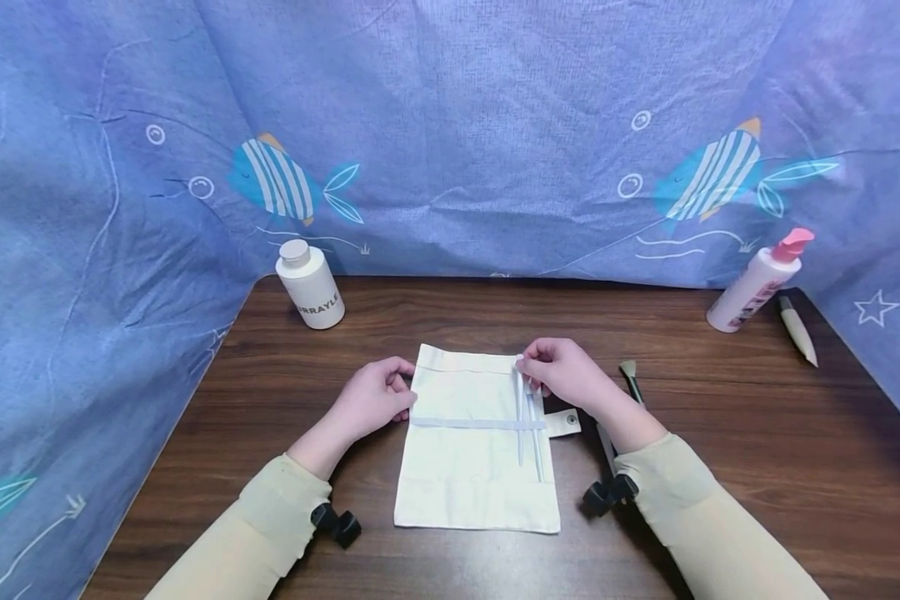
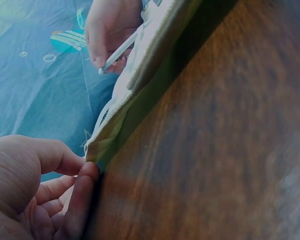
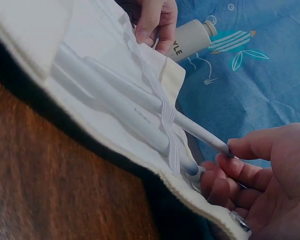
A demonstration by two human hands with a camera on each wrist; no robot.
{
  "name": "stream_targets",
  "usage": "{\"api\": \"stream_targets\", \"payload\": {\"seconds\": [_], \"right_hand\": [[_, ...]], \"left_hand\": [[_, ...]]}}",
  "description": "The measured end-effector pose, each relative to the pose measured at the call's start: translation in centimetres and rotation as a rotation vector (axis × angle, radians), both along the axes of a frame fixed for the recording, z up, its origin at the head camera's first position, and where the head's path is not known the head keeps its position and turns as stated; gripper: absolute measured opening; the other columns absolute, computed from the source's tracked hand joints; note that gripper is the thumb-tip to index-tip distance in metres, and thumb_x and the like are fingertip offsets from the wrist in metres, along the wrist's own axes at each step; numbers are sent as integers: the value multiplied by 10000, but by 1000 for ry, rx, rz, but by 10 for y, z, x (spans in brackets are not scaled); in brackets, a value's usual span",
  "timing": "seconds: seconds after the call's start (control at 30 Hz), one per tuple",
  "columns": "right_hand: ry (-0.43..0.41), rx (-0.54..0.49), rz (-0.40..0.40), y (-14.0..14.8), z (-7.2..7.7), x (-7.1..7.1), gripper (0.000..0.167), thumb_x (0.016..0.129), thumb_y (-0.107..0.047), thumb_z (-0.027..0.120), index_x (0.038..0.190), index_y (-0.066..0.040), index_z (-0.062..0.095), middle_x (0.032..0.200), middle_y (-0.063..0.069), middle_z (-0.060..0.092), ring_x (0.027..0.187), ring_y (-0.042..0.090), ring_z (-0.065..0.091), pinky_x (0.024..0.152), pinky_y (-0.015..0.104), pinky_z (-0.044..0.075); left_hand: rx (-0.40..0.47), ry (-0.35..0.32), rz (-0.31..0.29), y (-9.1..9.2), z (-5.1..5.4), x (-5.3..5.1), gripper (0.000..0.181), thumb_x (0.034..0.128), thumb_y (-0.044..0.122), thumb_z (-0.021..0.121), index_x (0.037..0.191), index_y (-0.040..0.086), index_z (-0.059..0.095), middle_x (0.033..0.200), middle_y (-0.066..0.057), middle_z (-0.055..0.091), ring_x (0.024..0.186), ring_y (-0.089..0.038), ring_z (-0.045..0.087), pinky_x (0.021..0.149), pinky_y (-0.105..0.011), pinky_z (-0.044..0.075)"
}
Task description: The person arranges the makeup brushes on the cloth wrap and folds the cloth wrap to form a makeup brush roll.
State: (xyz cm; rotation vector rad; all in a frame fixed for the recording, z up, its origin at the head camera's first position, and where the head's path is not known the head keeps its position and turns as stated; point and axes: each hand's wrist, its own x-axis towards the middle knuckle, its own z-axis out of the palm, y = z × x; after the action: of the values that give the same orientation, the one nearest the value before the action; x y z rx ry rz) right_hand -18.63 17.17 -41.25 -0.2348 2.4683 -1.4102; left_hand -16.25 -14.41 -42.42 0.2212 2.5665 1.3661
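A cream fabric pouch (image 1: 465, 467) lies unfolded on the table, crossed by an elastic band (image 1: 465, 423). Two slim white sticks (image 3: 205, 134) run under the band at its right side. My right hand (image 1: 566, 371) pinches the top end of one stick between thumb and finger; in the right wrist view that hand (image 3: 275, 175) is at the stick's tip, other fingers curled below. My left hand (image 1: 375, 396) pinches the pouch's left edge; the left wrist view shows thumb and finger of this hand (image 2: 50, 185) on the cloth edge (image 2: 97, 145).
A white bottle (image 1: 311, 287) stands at the back left, and a pink-topped pump bottle (image 1: 753, 287) at the back right beside a pale brush-like item (image 1: 797, 332). A dark-handled brush (image 1: 632, 379) lies partly under my right forearm. The snap tab (image 1: 562, 422) sticks out rightward.
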Motion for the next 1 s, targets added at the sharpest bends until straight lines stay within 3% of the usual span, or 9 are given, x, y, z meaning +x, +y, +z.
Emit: {"api": "stream_targets", "payload": {"seconds": [0.47,1.0], "right_hand": [[2,80,-14,-4,-2,1,163,962,-189,678,903,-37,677,712,33,602,657,170,578,614,298,513],[83,197,17,-4,1,6,177,939,-238,698,948,-63,721,957,67,680,827,190,600,739,304,496]], "left_hand": [[-11,-12,5,0,1,0,310,844,20,659,1152,46,674,685,-31,655,573,-165,637,561,-304,508],[0,-6,0,0,0,0,315,844,19,653,1159,32,665,682,-33,656,571,-161,639,561,-302,518]]}}
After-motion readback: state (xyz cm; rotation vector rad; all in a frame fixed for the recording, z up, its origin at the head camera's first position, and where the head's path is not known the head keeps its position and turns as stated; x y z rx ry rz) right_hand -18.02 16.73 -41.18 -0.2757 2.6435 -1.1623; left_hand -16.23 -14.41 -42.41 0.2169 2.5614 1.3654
